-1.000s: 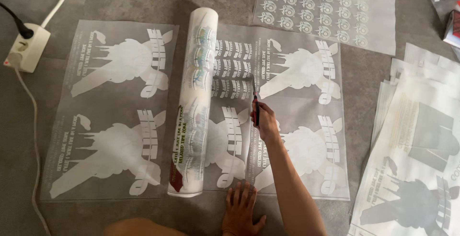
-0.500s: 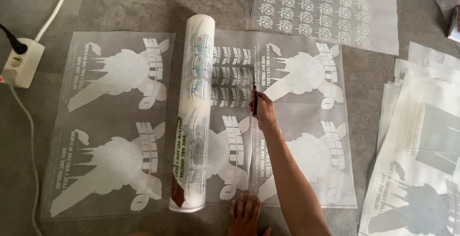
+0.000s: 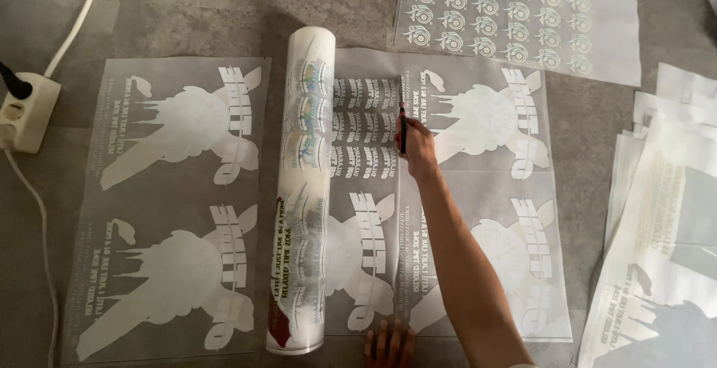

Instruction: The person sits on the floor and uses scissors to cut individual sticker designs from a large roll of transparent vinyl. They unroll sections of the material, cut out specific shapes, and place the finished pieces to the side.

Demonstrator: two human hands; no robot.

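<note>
The fingers of the left hand [image 3: 388,342] lie spread and flat on the near edge of the transparent printed film [image 3: 478,189], pressing it to the floor. To their left lies the film roll [image 3: 302,196], and far left a cut sheet [image 3: 172,211] and a white power strip [image 3: 26,110]. The right hand [image 3: 418,147], fingers closed around a thin dark knife [image 3: 403,125], has moved further away from the body during the last second, so the cut along the film looks nearly complete. Right of it lies a stack of sheets [image 3: 672,211].
</note>
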